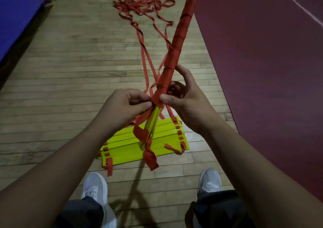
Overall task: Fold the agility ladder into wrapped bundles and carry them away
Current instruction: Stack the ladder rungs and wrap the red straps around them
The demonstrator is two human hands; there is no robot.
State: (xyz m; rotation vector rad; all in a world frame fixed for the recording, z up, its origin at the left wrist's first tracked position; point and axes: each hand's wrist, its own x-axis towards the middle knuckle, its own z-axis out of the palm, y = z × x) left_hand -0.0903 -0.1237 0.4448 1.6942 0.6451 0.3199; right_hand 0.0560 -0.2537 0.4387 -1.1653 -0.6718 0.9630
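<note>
Above the floor [70, 61], the left hand [129, 103] pinches the strap [139, 132] and the right hand [185, 102] grips the bundle [176, 47], mid-wrap; the next turn likely requires steady tension.

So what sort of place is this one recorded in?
Likely a gym or sports hall: wooden strip floor, a maroon surface with a white line beside it, and a blue pad at the left.
</note>
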